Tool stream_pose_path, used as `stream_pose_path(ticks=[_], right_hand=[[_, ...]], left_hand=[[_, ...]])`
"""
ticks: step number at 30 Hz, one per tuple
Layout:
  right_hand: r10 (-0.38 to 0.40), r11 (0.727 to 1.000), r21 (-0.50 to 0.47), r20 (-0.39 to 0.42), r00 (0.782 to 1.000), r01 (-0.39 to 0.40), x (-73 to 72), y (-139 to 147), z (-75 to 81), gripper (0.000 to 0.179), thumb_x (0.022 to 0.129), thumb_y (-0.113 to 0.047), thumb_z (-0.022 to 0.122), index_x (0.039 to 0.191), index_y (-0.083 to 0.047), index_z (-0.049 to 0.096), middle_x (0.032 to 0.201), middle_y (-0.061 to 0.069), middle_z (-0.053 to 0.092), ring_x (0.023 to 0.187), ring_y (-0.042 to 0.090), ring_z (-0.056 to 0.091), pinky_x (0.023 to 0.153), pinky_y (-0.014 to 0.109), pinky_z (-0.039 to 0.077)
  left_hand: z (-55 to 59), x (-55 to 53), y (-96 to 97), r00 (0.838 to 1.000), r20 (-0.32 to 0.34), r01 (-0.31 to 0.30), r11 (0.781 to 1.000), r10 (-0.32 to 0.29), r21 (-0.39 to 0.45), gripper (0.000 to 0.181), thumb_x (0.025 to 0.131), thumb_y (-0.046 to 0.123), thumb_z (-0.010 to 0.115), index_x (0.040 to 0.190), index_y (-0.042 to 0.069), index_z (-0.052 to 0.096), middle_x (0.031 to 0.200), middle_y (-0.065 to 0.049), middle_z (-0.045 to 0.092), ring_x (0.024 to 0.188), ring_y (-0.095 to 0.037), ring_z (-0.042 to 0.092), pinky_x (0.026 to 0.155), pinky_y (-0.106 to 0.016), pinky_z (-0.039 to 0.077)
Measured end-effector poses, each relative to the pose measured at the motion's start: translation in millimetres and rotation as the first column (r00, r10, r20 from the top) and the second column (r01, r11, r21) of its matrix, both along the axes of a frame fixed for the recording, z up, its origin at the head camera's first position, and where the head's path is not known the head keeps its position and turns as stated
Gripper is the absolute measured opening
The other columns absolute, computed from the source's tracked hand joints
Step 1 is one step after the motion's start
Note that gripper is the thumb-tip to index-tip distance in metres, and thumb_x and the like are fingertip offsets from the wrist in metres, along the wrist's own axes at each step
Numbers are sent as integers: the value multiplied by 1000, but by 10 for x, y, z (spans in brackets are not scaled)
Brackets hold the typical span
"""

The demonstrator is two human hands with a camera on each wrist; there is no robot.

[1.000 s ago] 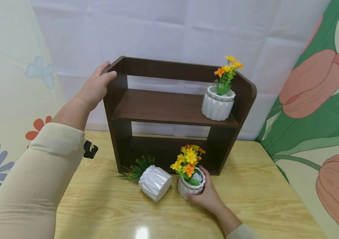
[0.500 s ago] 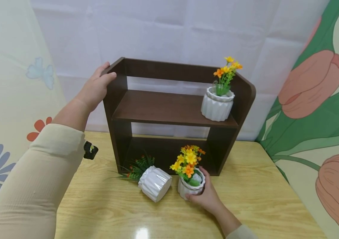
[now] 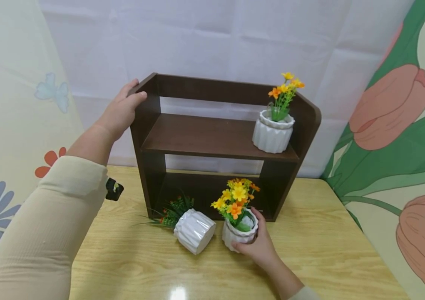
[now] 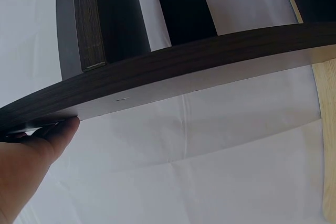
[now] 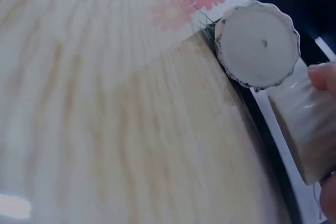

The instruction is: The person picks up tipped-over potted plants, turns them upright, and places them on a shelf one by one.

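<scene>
At the upper left corner of a dark brown two-tier shelf [image 3: 201, 135], my left hand [image 3: 118, 112] grips the side panel, thumb on the inner face. The left wrist view shows the fingers [image 4: 58, 137] against that panel [image 4: 173, 80]. My right hand [image 3: 260, 246] holds a white fluted flowerpot [image 3: 236, 238] with yellow and orange flowers [image 3: 237, 196], in front of the lower tier. Whether its base touches the table is unclear. Beside it a second white pot [image 3: 194, 231] lies on its side, its round base [image 5: 257, 45] facing the right wrist camera.
A third white pot [image 3: 273, 132] with yellow-orange flowers stands upright at the right end of the upper tier. Green leaves [image 3: 177, 208] of the lying pot reach left by the lower tier. The wood-grain table [image 3: 332, 250] runs back to a white cloth [image 3: 212, 37].
The pot in my right hand has tipped very slightly, its flowers shifting a little left and up. My left hand keeps its grip on the shelf.
</scene>
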State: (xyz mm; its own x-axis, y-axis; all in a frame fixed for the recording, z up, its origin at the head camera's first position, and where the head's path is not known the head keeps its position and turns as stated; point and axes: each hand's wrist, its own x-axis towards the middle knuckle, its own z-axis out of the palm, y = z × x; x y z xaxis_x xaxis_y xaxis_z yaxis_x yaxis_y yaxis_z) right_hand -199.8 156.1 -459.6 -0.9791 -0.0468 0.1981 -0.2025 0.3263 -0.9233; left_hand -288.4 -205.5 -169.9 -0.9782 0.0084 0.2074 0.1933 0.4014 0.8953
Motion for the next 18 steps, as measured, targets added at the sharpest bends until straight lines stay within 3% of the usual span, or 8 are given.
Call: stream_pose_path(ticks=[9, 18], right_hand=[[-16, 1000, -1, 10, 1000, 16, 79, -63, 282, 111, 62, -10, 90, 152, -17, 24, 149, 18, 40, 132, 38, 45, 107, 54, 36], [-61, 998, 20, -67, 996, 62, 120, -117, 601, 108, 63, -12, 89, 151, -16, 26, 149, 17, 42, 131, 37, 47, 107, 55, 38]], left_hand=[[-9, -8, 4, 1000, -2, 8, 1000, -8, 12, 69, 100, 49, 30, 159, 29, -1, 165, -12, 7, 144, -33, 23, 119, -53, 17], [0, -6, -3, 1000, -5, 8, 1000, -8, 13, 69, 100, 49, 31, 159, 30, -1, 165, -12, 7, 145, -32, 22, 120, -52, 17]])
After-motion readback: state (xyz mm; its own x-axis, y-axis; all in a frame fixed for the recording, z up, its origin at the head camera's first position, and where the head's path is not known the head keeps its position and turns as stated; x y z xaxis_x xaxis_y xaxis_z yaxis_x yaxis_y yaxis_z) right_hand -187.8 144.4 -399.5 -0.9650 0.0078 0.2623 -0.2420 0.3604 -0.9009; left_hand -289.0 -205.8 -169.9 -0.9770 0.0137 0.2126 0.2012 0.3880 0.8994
